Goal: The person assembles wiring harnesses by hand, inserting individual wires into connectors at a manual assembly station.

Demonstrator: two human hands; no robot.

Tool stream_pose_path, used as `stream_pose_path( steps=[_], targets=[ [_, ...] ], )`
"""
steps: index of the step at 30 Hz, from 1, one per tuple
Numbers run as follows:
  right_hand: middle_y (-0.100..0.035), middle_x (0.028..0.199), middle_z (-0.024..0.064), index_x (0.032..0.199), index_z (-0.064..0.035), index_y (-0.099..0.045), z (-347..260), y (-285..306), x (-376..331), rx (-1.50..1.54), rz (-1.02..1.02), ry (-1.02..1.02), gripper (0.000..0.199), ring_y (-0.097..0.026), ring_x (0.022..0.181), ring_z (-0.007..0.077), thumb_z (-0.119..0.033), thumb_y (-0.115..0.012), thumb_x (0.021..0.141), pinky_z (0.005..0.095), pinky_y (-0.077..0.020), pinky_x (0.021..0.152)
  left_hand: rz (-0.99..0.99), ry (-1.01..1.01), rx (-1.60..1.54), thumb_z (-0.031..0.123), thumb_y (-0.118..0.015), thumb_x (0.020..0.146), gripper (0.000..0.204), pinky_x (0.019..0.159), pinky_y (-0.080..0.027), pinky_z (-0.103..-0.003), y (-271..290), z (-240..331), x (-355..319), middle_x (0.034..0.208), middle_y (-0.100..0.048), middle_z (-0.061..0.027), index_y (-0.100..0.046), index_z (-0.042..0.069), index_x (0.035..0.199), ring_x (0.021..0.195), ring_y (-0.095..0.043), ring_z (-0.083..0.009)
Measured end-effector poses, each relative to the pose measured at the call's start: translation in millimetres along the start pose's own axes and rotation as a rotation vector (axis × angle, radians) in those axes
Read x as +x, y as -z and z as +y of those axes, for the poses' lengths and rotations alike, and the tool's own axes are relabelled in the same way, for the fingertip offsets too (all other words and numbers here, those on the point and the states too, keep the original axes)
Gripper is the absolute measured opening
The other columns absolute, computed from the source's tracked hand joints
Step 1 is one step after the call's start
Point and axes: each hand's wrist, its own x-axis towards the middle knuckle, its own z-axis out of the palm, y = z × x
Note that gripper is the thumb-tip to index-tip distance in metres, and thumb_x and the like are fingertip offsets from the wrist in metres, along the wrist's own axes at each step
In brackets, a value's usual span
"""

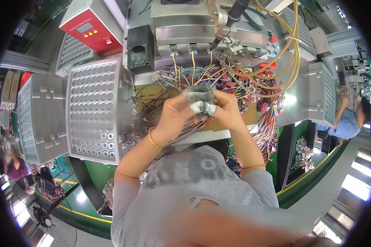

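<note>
My left hand point(175, 109) and my right hand point(227, 109) meet over the front of the workbench. Grey and white coverings wrap several fingertips. Both hands are closed, their fingers pinched together; whatever lies between them is hidden. Thin dark and purple wires point(185, 133) with a bit of red run out beneath the fingers toward the lower left. Just beyond my hands, yellow, white and purple wires point(193, 68) lead up to small connectors point(193, 52) seated along a metal fixture point(181, 35). Loose black wires point(150, 101) lie left of my left hand.
Left stands a grey tray point(92, 78) of round pockets, some holding metal rings. Behind it are a red-fronted control box point(95, 31) and a black bin point(140, 49). Wires with red connectors point(268, 107) pile at right, under looping yellowish hoses point(294, 41). Another person point(348, 119) is far right.
</note>
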Motion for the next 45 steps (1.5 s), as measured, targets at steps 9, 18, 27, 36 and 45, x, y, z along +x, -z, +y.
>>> stream_pose_path(
  steps=[9, 18, 27, 36, 45],
  targets=[
    [-0.047, 0.058, 0.0004, 0.071, -0.0040, -0.047, 70.0, 148.5, 32.8, -0.048, 0.904, 0.614, 0.009, -0.044, 0.042, 0.0088, -0.005, -0.048, 0.080, 0.0217, -0.0354, 0.036, -0.096, -0.250, 0.964, 0.008, -0.057, 0.080, 0.052, 0.087, -0.042, -0.028, 20.1, -59.2, 38.5, 0.122, -0.044, -0.0130, -0.036, 0.004, 0.128, 0.105, -0.051, -0.0206],
    [-0.045, 0.052, 0.0040, 0.062, -0.0053, -0.040, 55.4, 114.7, 57.3, 0.167, 0.873, 0.448, 0.021, -0.043, 0.035, 0.0131, -0.008, -0.045, 0.082, 0.0252, -0.0381, 0.032, -0.039, -0.457, 1.146, 0.006, -0.062, 0.074, 0.033, 0.066, -0.046, -0.029, 13.5, -21.2, 23.8, 0.096, -0.058, -0.0127, -0.057, 0.004, 0.106, 0.075, -0.057, -0.0232],
    [-0.058, 0.073, 0.0130, 0.083, 0.0012, -0.051, 46.2, 118.9, 78.0, 0.332, 0.915, 0.377, 0.017, -0.059, 0.054, 0.0271, -0.015, -0.048, 0.081, 0.0358, -0.0521, 0.048, 0.265, -0.437, 1.099, 0.002, -0.060, 0.073, 0.024, 0.061, -0.047, -0.032, 59.5, -16.8, -18.0, 0.078, -0.061, -0.0140, -0.063, 0.003, 0.097, 0.066, -0.058, -0.0272],
    [-0.056, 0.060, 0.0034, 0.081, 0.0026, -0.061, 27.9, 80.3, 25.8, -0.578, 0.828, 0.559, 0.017, -0.050, 0.052, 0.0082, -0.014, -0.057, 0.079, 0.0221, -0.0400, 0.046, 0.073, -0.592, 1.783, 0.007, -0.056, 0.068, 0.032, 0.071, -0.047, -0.034, 89.0, -24.6, -24.0, 0.083, -0.061, -0.0074, -0.061, 0.008, 0.099, 0.077, -0.056, -0.0251],
    [-0.055, 0.077, 0.0146, 0.088, -0.0029, -0.051, 128.0, -37.7, 30.5, -1.072, -0.071, 0.470, 0.022, -0.057, 0.072, 0.0310, -0.005, -0.059, 0.068, 0.0397, -0.0460, 0.060, 0.255, -0.591, 1.655, -0.001, -0.061, 0.063, 0.033, 0.060, -0.046, -0.033, 103.0, -11.6, -32.6, 0.071, -0.057, -0.0075, -0.062, 0.005, 0.096, 0.066, -0.053, -0.0252]
  ],
)
